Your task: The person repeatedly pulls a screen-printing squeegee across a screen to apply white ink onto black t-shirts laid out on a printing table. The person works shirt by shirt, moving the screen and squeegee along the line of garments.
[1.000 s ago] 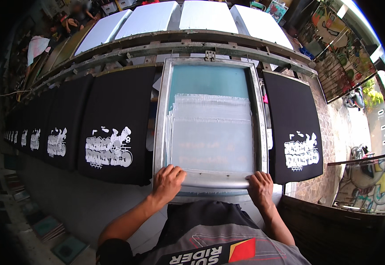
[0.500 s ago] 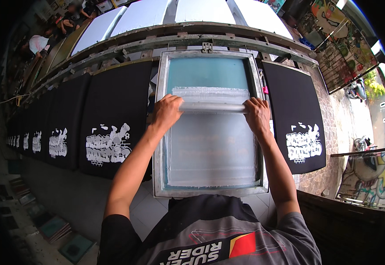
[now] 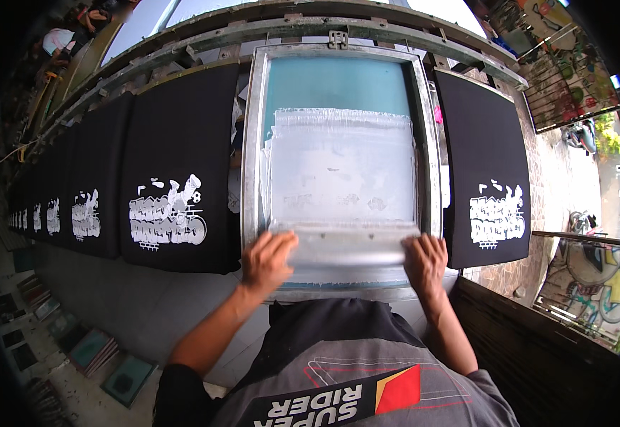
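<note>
A wide squeegee (image 3: 349, 245) lies across the lower part of a screen printing frame (image 3: 252, 142). My left hand (image 3: 269, 262) is closed round its left end, and my right hand (image 3: 425, 262) grips its right end. The squeegee is slightly smeared by motion. White ink (image 3: 342, 164) covers the mesh behind it, with a ragged far edge and a few darker patches. Beyond the ink, the teal mesh (image 3: 335, 82) shows bare. The frame has a pale metal border and meets a hinge clamp (image 3: 337, 40) at its far end. What lies under the screen is hidden.
Black fabric panels with white prints stand in a row left of the frame, the nearest being a large panel (image 3: 175, 142). Another black panel (image 3: 484, 164) lies to the right. A metal rail (image 3: 203, 47) runs along the back. Stacked screens (image 3: 128, 377) rest on the floor at lower left.
Both hands have pulled the squeegee toward my body, from the upper middle of the screen to its near end. The mesh behind it now looks whiter. The view has shifted slightly.
</note>
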`<action>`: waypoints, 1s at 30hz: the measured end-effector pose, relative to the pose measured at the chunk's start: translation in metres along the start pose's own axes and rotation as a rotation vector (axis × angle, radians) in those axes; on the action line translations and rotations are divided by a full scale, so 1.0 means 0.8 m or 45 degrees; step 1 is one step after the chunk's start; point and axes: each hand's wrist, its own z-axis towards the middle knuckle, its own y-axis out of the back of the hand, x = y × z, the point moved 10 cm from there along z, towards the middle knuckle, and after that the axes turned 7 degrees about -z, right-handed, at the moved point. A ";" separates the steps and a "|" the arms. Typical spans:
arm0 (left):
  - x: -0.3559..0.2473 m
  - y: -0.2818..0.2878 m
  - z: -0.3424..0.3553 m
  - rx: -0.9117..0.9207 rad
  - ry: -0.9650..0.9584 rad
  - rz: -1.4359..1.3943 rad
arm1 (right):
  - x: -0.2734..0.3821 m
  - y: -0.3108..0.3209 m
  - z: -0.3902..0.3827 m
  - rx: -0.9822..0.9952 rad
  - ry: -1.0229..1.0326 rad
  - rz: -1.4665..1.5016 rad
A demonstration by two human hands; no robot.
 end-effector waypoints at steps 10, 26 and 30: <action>-0.034 -0.003 -0.072 -0.075 0.062 -0.035 | 0.019 0.012 -0.094 0.052 -0.002 0.015; -0.030 -0.010 -0.067 -0.050 0.070 0.024 | 0.016 0.002 -0.086 -0.064 -0.005 0.015; 0.007 -0.028 -0.009 -0.076 -0.017 0.180 | -0.014 -0.035 -0.033 -0.139 0.007 -0.027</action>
